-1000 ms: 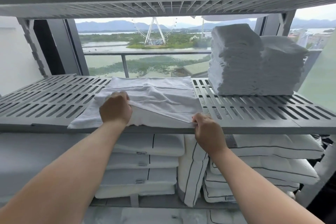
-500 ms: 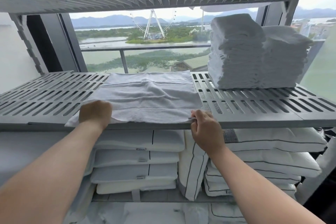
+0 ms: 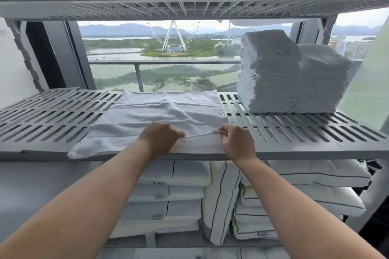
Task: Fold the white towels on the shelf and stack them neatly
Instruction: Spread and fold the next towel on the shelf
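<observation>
A white towel (image 3: 160, 111) lies spread across the middle of the grey slatted shelf (image 3: 52, 120), its near left corner hanging slightly over the front edge. My left hand (image 3: 160, 136) grips the towel's near edge at the middle. My right hand (image 3: 233, 139) pinches the same edge close by, at the towel's near right corner, and the hem is pulled taut between them. Two tall stacks of folded white towels (image 3: 288, 73) stand at the back right of the shelf.
Another slatted shelf (image 3: 189, 8) runs close overhead. Below, white pillows with dark piping (image 3: 294, 185) and folded bedding (image 3: 168, 195) fill the lower shelf. Behind the shelf is a window with a railing.
My left hand has slid right along the towel's near edge, from its left corner to the middle, close to my right hand. The right hand has stayed at the right corner.
</observation>
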